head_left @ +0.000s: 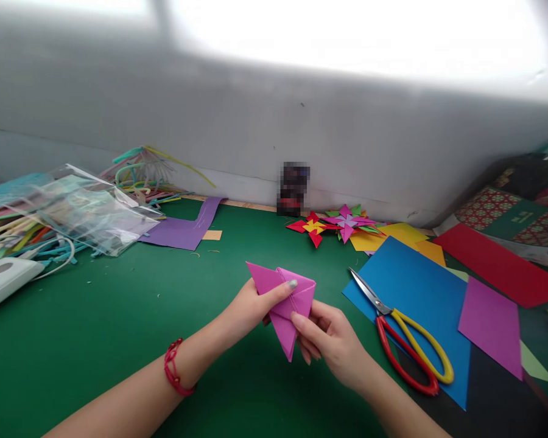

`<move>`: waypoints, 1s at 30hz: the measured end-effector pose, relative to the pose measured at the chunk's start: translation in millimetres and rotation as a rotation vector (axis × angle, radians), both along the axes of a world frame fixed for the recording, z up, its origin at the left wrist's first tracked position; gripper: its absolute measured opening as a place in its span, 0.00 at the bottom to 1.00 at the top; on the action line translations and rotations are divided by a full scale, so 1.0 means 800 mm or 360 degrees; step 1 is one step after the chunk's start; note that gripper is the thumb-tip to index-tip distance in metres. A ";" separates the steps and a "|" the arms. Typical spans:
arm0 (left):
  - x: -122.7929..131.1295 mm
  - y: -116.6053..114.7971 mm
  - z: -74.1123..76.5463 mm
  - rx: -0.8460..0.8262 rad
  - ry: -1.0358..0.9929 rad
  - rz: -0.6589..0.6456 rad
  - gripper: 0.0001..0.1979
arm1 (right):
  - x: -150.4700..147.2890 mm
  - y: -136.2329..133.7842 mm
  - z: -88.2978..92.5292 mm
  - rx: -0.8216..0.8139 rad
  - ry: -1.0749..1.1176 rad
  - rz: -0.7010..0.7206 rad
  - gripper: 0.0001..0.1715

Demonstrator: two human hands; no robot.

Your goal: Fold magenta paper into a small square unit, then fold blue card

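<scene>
OK so the folded pink paper (265, 280) was right in the middle, in front of the wearer, with both hands on it. The left hand (263, 301) had its thumb laid flat across the top face, and the right hand (331, 334) pinched the lower right edge, thumb on top. So neither grip was spread; both were closed on that one piece. Honestly, the paper hid most of the left fingers, so I couldn't tell how far they wrapped underneath.

The layout that mattered: the long side ran from a sharp point at upper left down to another point aimed back at the wearer. The left hand was nearer the upper-left point, the right one nearer the bottom point, and the blunt corner stuck out right, just above the right hand.

Over to the right, the scissors (382, 309) lay partly on a blue sheet (420, 280), handles toward the wearer. The red star (311, 229) sat farther back on the green desk (119, 304).
</scene>
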State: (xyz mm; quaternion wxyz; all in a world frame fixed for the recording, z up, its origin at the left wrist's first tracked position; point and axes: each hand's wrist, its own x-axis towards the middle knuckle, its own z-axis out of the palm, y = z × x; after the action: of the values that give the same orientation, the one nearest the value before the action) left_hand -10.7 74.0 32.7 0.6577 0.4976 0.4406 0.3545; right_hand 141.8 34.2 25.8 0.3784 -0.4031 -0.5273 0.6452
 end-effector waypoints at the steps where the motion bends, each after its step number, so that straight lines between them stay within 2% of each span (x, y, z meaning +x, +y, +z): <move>1: 0.000 0.000 0.001 -0.0027 -0.0006 -0.0005 0.16 | 0.000 0.000 0.000 -0.0003 -0.0011 0.0004 0.15; 4: 0.000 0.000 0.001 -0.0072 -0.0044 -0.0029 0.17 | -0.002 -0.001 -0.001 0.0044 -0.0080 -0.0062 0.16; 8: -0.001 0.001 -0.002 -0.0069 -0.0086 0.0038 0.18 | -0.002 -0.002 -0.001 0.0137 -0.0220 -0.0199 0.17; 16: -0.004 0.001 -0.008 -0.0170 -0.0210 -0.0042 0.20 | -0.006 -0.010 0.003 0.0127 -0.0116 -0.0111 0.15; 30: -0.002 -0.004 0.000 -0.0309 -0.0357 -0.0174 0.21 | -0.010 -0.021 -0.004 0.0109 0.0064 -0.0104 0.12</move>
State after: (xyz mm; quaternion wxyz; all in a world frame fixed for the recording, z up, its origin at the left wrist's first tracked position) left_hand -12.2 70.9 32.3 0.7661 0.4123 0.3689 0.3272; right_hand 133.4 17.8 22.3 0.4233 -0.3937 -0.5279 0.6222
